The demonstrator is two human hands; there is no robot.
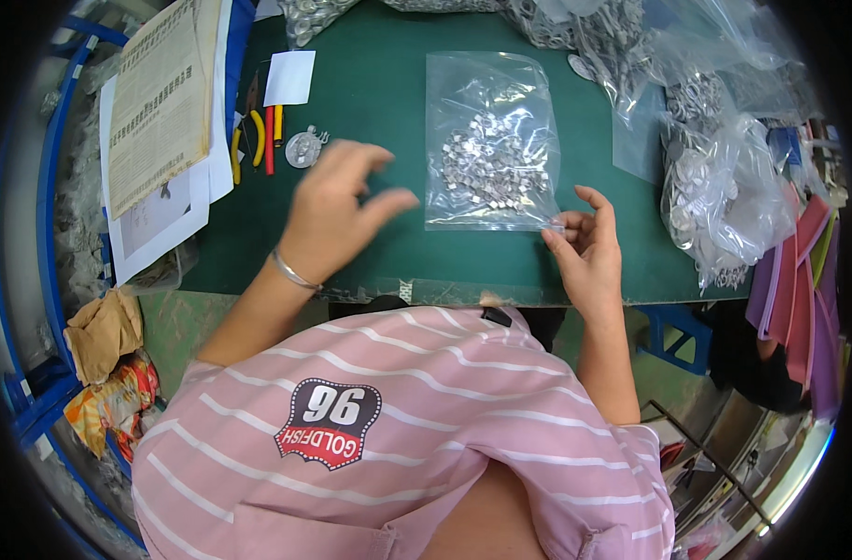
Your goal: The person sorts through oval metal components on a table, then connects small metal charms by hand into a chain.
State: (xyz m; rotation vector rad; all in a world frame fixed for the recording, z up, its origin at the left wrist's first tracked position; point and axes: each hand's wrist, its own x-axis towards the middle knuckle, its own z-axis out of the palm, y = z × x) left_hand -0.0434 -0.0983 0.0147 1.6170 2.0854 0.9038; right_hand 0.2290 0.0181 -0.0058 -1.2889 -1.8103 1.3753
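A clear plastic bag lies flat on the green tabletop, with many small silvery metal pieces spread inside it. At the bag's near right corner, my right hand pinches the edge between thumb and fingers. My left hand, slightly blurred and wearing a silver bangle, hovers left of the bag with thumb and fingers apart and nothing between them. Just beyond it is a round silvery metal piece with small projections.
Yellow-handled pliers, a red-handled tool and a white card lie at the far left. Printed papers line the left edge. Bags of metal parts crowd the right; more stand along the back. A blue stool is below.
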